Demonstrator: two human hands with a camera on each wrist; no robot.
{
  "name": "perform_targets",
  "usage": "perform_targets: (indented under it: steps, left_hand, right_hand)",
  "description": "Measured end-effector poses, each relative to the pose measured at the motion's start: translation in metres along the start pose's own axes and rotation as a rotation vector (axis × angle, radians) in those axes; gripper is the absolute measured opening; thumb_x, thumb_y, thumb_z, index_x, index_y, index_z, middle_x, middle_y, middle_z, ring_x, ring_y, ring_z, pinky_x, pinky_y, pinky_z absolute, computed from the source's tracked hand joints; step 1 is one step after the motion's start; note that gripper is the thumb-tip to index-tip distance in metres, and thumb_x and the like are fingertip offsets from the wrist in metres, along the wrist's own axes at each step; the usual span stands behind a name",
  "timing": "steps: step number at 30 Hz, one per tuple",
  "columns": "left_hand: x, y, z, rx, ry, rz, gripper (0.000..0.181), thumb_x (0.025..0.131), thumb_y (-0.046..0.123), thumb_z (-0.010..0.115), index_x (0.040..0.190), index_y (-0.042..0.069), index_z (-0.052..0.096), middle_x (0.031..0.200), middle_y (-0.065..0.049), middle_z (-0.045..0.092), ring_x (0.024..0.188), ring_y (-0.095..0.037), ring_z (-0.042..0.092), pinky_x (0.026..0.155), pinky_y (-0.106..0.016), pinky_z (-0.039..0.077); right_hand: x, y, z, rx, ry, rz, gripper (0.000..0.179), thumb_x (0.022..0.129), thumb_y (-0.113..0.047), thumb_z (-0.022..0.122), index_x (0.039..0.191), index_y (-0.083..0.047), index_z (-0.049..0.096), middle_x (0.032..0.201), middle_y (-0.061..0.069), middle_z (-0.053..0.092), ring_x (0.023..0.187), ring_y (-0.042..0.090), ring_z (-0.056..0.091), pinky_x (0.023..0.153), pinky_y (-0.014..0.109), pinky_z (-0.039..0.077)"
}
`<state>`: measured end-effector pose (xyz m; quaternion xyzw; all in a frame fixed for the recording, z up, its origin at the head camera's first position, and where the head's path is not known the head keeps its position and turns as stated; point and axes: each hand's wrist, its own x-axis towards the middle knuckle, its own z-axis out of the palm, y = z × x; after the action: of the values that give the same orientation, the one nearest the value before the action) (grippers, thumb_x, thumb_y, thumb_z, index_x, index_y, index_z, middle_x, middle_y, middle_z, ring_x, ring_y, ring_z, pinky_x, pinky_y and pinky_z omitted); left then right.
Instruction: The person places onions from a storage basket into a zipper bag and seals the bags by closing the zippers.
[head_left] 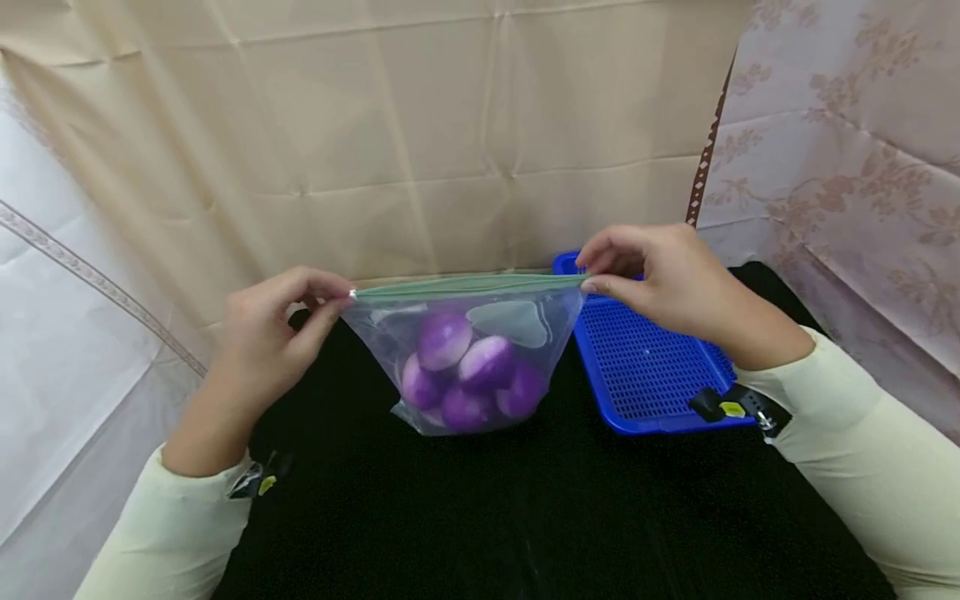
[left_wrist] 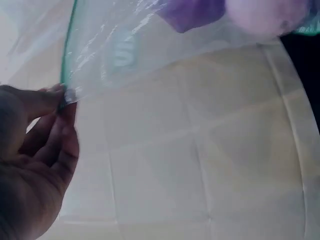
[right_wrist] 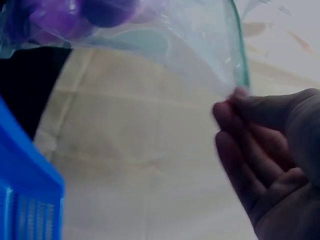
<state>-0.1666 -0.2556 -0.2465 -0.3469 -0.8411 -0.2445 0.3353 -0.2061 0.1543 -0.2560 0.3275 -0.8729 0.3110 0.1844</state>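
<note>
A clear zip bag (head_left: 555,333) with a green zip strip along its top hangs upright between both hands. Several round purple-and-white vegetables, turnip-like (head_left: 444,340), lie heaped at its bottom. My left hand (head_left: 281,325) pinches the left top corner between thumb and fingertips. At the right top corner, my right hand (head_left: 660,279) pinches the strip's end the same way. The strip is stretched nearly straight. In the left wrist view the thumb and fingers of the left hand (left_wrist: 45,135) meet at the corner; the right wrist view shows the right hand (right_wrist: 270,140) likewise.
A blue plastic basket (head_left: 600,387) with a mesh bottom stands on the black cloth (head_left: 465,517) at the right, partly behind the right hand. A beige curtain (head_left: 360,125) hangs behind, with patterned white cloth (head_left: 862,150) at the right side.
</note>
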Motion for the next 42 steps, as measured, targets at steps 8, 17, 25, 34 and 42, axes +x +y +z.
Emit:
perform_targets:
  steps: [8,17,25,34,42]
  left_hand:
    - [0.0,0.002,-0.002,-0.066,0.02,0.049,0.016,0.088,-0.007,0.075,0.1,0.003,0.075,0.096,-0.003,0.078,0.081,-0.005,0.064,0.076,-0.014,0.048]
    - [-0.003,0.0,0.014,-0.175,-0.018,-0.13,0.021,0.086,-0.002,0.082,0.103,0.008,0.075,0.093,0.002,0.078,0.08,-0.004,0.069,0.07,-0.013,0.05]
    - [-0.009,-0.002,0.017,-0.426,0.059,-0.286,0.026,0.083,-0.011,0.08,0.106,-0.001,0.072,0.098,-0.01,0.078,0.084,-0.011,0.074,0.075,-0.018,0.058]
    - [-0.013,-0.004,0.016,-0.507,0.149,-0.304,0.028,0.079,-0.019,0.078,0.105,-0.009,0.069,0.095,-0.007,0.078,0.082,-0.01,0.076,0.072,-0.019,0.06]
    - [-0.012,0.0,0.02,-0.584,0.175,-0.261,0.026,0.08,-0.021,0.075,0.103,-0.011,0.07,0.094,-0.016,0.077,0.084,-0.015,0.077,0.074,-0.021,0.061]
  right_hand:
    - [-0.008,-0.006,-0.009,-0.076,0.068,-0.128,0.02,0.089,-0.005,0.081,0.099,-0.023,0.08,0.09,-0.014,0.074,0.077,0.002,0.064,0.069,0.016,0.049]
    - [-0.015,-0.002,-0.011,-0.123,0.001,0.068,0.01,0.095,-0.015,0.077,0.098,-0.024,0.077,0.091,-0.011,0.074,0.081,0.005,0.065,0.074,0.023,0.052]
    - [0.007,-0.033,0.0,-0.129,0.004,-0.02,0.028,0.089,-0.006,0.066,0.114,-0.016,0.074,0.112,-0.002,0.074,0.105,0.017,0.066,0.089,0.041,0.052]
    - [0.071,-0.122,0.072,-0.353,-0.049,-0.315,0.03,0.098,-0.041,0.071,0.118,-0.019,0.076,0.115,-0.002,0.072,0.103,0.021,0.064,0.08,0.036,0.051]
    - [0.094,-0.135,0.1,-0.403,-0.146,-0.285,0.022,0.103,-0.041,0.063,0.106,-0.025,0.078,0.101,-0.01,0.071,0.087,0.014,0.062,0.07,0.032,0.044]
